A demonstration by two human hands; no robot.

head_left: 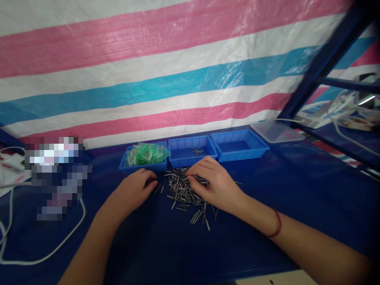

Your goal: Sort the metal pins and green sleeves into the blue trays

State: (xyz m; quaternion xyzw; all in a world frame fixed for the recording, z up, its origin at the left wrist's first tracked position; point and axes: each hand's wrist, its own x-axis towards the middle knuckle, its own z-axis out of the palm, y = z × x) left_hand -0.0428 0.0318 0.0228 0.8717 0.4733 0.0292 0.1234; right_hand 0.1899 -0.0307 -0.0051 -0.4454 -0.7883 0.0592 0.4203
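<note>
A loose pile of thin metal pins that look like blind rivets (181, 190) lies on the blue table. My right hand (215, 184) rests over the pile's right side, thumb and forefinger brought together at the pins; whatever is between them is too small to make out. Left of the pile, my left hand (138, 188) is loosely curled, with a gap between thumb and forefinger and nothing visible in it. A couple of stray pins lie by its fingertips. Just behind the pile, a middle blue bin (191, 160) holds several pins.
A left blue bin (124, 166) holds clear and green plastic packets (147, 153). To the right stand another blue bin (243, 152) and a translucent lid (277, 132). A white cable (50, 257) loops at the left. A blue metal frame (320, 75) rises at the right.
</note>
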